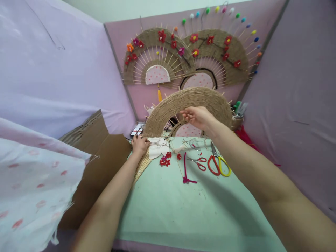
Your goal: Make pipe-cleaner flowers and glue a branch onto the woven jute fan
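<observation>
A woven twine fan (pixel 189 99) with thin sticks poking past its rim stands at the back of the table. Its spotted pink half-round centre (pixel 189 130) shows below. My right hand (pixel 198 117) is in front of the twine band, fingers loosely curved and a little apart, with nothing visible in them. My left hand (pixel 139 145) lies, fingers spread, by the fan's lower left end and over a bundle of thin sticks (pixel 143 166). Close to it are a white paper piece (pixel 155 150) and several small red flowers (pixel 165 160).
Small red-handled scissors (pixel 201 163), larger red-and-yellow-handled scissors (pixel 219 165) and a magenta pipe cleaner (pixel 186 168) lie on the green tabletop (pixel 194 217). Cardboard (pixel 97 168) and spotted cloth (pixel 39 189) are at left. Decorated fans (pixel 217 43) hang on the back wall.
</observation>
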